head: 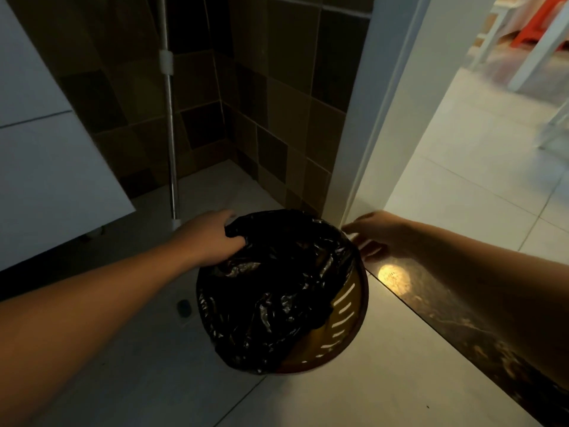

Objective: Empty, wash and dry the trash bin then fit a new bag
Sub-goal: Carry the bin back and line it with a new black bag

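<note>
A round brown slotted trash bin (pixel 348 309) stands on the tiled floor by the doorway. A black plastic bag (pixel 271 291) lines it, bunched over the left and far rim, while the right inner wall shows bare. My left hand (pixel 212 238) grips a fold of the bag at the bin's far left rim. My right hand (pixel 378 235) hovers at the far right rim with fingers spread, blurred, holding nothing that I can see.
A metal pole (pixel 170 124) stands against the dark tiled wall behind the bin. A white panel (pixel 46 167) fills the left. The door frame (pixel 369 124) and a dark threshold strip (pixel 462 322) lie to the right, with a bright room beyond.
</note>
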